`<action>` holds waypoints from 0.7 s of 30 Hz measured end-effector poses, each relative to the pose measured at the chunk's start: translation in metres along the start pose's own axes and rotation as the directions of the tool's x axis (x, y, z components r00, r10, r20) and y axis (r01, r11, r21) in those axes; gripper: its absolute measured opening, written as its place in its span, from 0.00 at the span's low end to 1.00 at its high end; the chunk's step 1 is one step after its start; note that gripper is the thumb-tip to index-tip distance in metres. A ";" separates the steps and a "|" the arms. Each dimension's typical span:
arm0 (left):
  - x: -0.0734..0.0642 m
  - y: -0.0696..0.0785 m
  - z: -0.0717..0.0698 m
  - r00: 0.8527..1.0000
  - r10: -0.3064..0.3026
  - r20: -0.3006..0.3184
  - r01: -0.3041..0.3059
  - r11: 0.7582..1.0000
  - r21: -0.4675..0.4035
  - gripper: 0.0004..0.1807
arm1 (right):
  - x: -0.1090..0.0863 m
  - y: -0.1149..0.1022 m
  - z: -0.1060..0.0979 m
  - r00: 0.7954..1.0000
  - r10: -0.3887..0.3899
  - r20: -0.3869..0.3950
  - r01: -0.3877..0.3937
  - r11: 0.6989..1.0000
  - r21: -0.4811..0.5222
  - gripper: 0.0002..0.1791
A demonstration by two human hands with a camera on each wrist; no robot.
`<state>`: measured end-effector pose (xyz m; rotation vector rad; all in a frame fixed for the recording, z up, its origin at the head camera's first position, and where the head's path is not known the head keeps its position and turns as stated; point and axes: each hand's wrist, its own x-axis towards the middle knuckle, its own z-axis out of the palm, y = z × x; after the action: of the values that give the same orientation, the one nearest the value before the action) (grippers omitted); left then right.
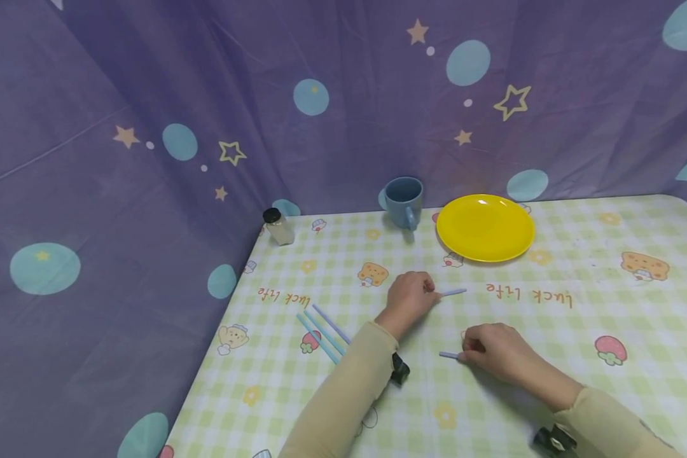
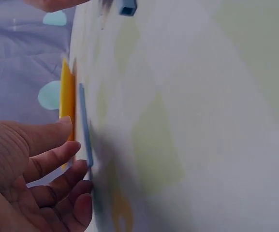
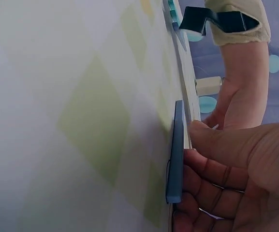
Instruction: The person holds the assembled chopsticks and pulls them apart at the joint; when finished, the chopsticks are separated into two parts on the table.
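Note:
My left hand [image 1: 409,299] reaches over the table with loosely bent fingers. Its fingertips come right up to one end of a short blue-purple stick [image 1: 453,292], which lies on the cloth in the left wrist view. My right hand [image 1: 500,351] is lower and to the right, thumb and fingers bent with a gap between them. Beside its fingertips is a second short stick [image 3: 176,154], low along the cloth. Partly covered by the left sleeve, several longer sticks [image 1: 327,331], light blue and purple, lie side by side on the left.
At the back stand a blue mug [image 1: 403,202] and a yellow plate [image 1: 485,229]. A small jar with a black lid [image 1: 278,227] is in the far left corner. A checked cloth [image 1: 509,413] covers the table, and a purple curtain [image 1: 366,127] hangs behind.

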<state>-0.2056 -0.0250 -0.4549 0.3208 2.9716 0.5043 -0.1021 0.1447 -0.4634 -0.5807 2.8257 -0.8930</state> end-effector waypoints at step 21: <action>-0.051 -0.080 -0.043 0.994 0.038 -0.098 -0.044 0.997 -0.063 0.07 | 0.017 -0.023 -0.007 1.000 0.003 -0.011 -0.003 1.000 0.008 0.09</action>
<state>-0.1772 -0.1233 -0.4378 0.3616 3.0387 0.6376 -0.1122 0.1243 -0.4446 -0.5727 2.8308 -0.9088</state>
